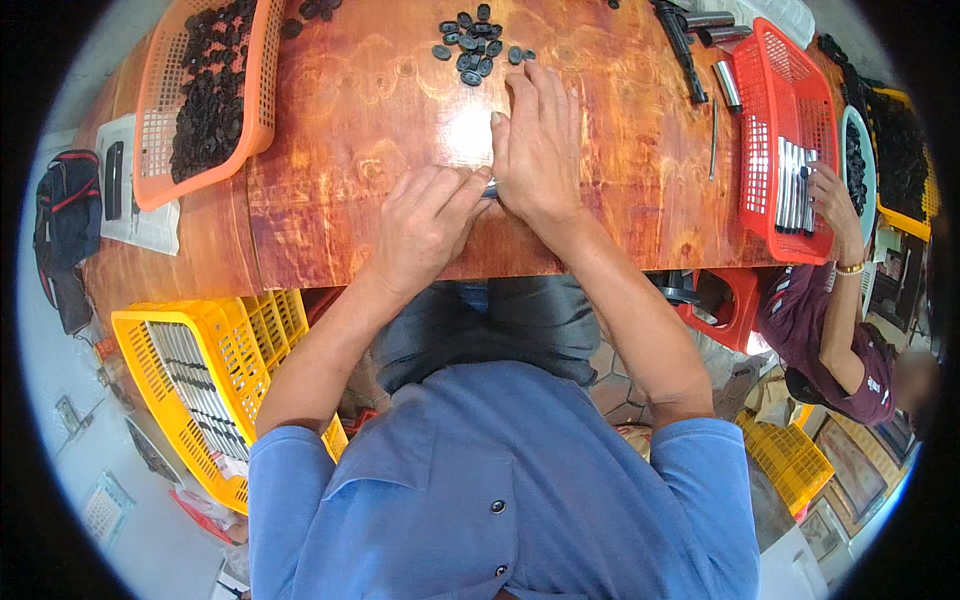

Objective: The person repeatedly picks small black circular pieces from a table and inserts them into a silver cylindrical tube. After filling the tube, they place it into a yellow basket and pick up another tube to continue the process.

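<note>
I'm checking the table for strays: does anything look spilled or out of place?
Nothing looks clearly spilled. Perhaps odd: a silver tube lies on the table, left of the red basket, while other silver pieces lie inside it.

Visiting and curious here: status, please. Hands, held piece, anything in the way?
Left hand: fingers closed on a small metallic piece. Right hand: open, alongside. Piece mostly hidden by hands. Black oval pieces ahead, seemingly not in the way.

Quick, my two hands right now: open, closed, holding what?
Left hand: closed, pinching a small shiny piece.
Right hand: open, fingers extended, palm beside that piece; contact unclear.
</note>
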Demonstrator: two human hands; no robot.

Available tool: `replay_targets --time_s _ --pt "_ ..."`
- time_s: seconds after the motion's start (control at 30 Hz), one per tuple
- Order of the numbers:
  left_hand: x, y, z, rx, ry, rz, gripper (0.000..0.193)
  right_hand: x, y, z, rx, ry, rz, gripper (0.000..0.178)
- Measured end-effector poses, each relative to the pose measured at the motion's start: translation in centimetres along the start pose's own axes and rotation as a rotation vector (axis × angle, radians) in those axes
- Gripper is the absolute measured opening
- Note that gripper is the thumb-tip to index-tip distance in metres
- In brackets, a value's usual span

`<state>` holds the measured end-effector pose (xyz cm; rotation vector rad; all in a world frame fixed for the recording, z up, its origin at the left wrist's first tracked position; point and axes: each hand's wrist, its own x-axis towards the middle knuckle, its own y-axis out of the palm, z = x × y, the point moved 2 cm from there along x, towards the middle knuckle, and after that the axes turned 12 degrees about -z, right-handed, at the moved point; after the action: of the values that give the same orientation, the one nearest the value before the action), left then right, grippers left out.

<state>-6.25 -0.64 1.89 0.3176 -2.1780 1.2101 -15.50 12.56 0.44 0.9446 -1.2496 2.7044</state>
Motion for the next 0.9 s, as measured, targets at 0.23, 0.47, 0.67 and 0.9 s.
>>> replay_targets --time_s 0.23,0.47,0.67,0.9 --pt "0.9 -0.5 -0.2 0.026 -0.029 0.075 0.034 0.5 -0.6 0.0 0.177 0.104 -0.113 0.04" --pt "1.3 -1.2 0.0 -0.416 -0.672 -0.007 0.037 -0.3 -1.7 -1.6 0.58 0.448 -0.359 0.027" --pt "-1.3 -2.1 -0.1 -1.396 -1.425 -0.126 0.036 -0.3 -2.0 -0.7 0.572 0.45 -0.215 0.02" --pt "-2.0 -2.3 -1.2 -1.399 -1.418 -0.096 0.037 -0.4 -2.0 -0.9 0.499 0.394 -0.153 0.019"
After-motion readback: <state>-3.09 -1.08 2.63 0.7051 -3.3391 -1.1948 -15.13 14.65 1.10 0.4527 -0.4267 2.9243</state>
